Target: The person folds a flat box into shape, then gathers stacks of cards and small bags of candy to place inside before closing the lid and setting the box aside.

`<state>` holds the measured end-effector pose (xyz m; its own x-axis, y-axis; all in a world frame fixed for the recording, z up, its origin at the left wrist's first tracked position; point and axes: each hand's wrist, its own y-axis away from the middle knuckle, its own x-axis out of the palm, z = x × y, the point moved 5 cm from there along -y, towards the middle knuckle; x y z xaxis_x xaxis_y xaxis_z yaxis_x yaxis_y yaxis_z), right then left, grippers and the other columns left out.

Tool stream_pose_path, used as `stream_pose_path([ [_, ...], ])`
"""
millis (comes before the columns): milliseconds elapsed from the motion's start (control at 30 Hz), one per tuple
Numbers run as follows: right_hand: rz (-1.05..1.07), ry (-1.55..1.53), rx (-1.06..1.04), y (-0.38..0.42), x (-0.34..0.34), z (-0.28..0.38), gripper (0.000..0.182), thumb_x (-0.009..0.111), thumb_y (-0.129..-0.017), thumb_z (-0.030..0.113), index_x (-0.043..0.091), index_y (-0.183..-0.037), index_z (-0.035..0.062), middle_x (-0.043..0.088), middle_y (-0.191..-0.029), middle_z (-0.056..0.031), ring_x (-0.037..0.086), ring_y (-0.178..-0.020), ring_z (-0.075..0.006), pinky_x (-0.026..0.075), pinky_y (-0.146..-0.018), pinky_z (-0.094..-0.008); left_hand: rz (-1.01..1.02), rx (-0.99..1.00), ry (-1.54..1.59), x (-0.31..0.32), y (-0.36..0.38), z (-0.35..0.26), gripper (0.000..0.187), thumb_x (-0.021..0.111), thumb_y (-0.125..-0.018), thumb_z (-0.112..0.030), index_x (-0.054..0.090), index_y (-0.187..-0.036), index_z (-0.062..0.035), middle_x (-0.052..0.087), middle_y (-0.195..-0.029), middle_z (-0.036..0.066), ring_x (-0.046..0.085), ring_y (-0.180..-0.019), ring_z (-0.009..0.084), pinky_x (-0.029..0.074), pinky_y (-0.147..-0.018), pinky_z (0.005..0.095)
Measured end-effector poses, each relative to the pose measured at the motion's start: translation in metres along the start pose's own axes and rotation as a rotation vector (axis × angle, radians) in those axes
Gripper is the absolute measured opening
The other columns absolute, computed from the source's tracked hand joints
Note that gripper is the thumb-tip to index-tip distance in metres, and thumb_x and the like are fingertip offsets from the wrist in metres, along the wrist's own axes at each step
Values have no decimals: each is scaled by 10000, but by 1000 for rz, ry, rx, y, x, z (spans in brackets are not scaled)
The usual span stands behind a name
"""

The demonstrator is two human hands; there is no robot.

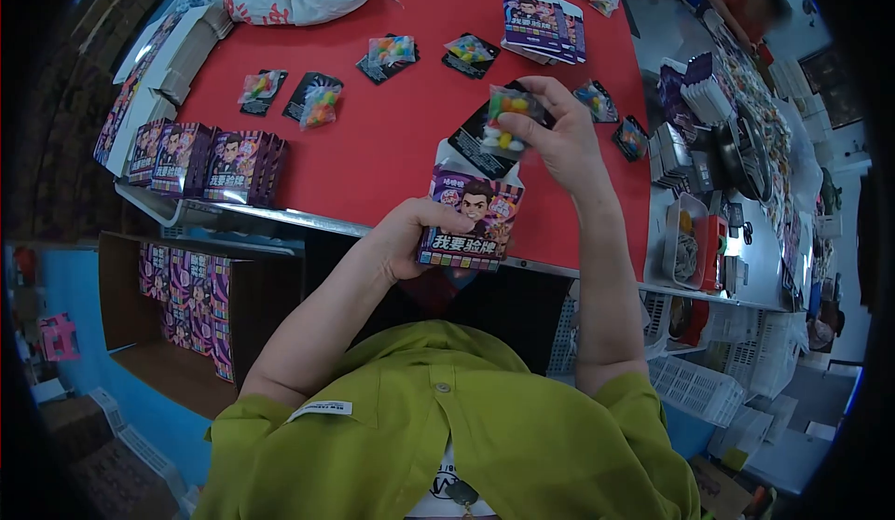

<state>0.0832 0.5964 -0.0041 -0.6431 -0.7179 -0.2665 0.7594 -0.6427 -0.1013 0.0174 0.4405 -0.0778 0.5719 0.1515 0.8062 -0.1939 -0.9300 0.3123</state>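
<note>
A candy packet [511, 117] and a black card [474, 144] are gripped together between the thumb and fingers of the right hand [559, 138], directly beyond an open purple box [471, 220]. The box is clasped in the left hand [410, 233], its thumb laid across the printed front. The card is held aslant, its lower edge close to the box's mouth; whether that edge is inside cannot be told. The mouth is faced toward the card, with a raised white flap [447, 157] beside the card's lower left, where it could be caught. Further candy packets on cards are spread across the red table [373, 147], with flat cartons [536, 27] stacked beyond the right hand.
</note>
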Motion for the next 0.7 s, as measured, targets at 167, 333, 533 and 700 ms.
stream_pose_path([
  [167, 59, -103, -61, 8, 10, -1, 374, 699, -807, 117, 518, -1119, 16, 644, -971, -68, 625, -877, -124, 497, -759, -251, 17, -11, -42, -3, 11, -8, 654, 659, -640, -139, 462, -1232, 60, 618, -1058, 238, 657, -892, 300, 567, -673, 361],
  [333, 122, 303, -392, 22, 40, 24, 198, 664, -828, 202, 634, -979, 76, 519, -949, -60, 475, -1045, -204, 344, -941, -360, 5, 130, -135, 0, 9, -28, 605, 731, -612, -45, 515, -1176, -7, 639, -1018, 129, 638, -922, 220, 537, -768, 327],
  [533, 102, 164, -435, 36, 44, 7, 181, 616, -868, 241, 674, -938, 85, 515, -1033, -104, 459, -1062, -249, 357, -922, -376, 31, 282, -565, -26, -12, -34, 654, 742, -585, -10, 512, -1198, -28, 614, -1041, 93, 593, -988, 181, 475, -897, 322],
  [700, 101, 279, -343, 55, 55, -14, 201, 602, -879, 253, 674, -932, 73, 517, -1042, -121, 490, -1019, -265, 397, -879, -391, -12, 411, -816, -27, -2, -34, 696, 754, -628, -38, 478, -1267, -31, 597, -1097, 81, 558, -1054, 177, 430, -950, 313],
])
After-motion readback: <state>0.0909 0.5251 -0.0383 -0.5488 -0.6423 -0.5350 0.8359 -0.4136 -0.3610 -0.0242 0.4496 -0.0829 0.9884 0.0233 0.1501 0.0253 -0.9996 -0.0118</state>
